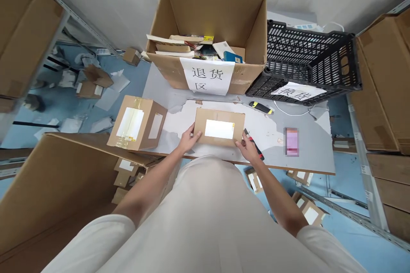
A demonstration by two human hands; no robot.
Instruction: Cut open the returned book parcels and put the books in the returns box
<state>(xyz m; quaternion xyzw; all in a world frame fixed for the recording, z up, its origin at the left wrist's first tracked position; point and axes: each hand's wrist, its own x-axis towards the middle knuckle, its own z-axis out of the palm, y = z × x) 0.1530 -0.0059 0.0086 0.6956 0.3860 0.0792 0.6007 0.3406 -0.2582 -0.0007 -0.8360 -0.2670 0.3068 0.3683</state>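
Between my two hands is a small closed cardboard box (200, 130) with a white label on its face. My left hand (189, 138) grips its left edge, thumb on the front. My right hand (248, 147) grips its lower right corner in the same way. A red and black utility knife (258, 150) lies on the table right beside my right hand, partly hidden by it. Farther back lies a yellow and black utility knife (261, 107). Left of my left hand stands a taped cardboard box (149, 126) with white labels.
On the table (314, 140), a large open carton (218, 13) holds books. A black plastic crate (336, 66) stands to its right, near a phone (291, 141). A big open carton (64, 187) is at lower left. Shelves with boxes flank both sides; boxes and paper litter the floor.
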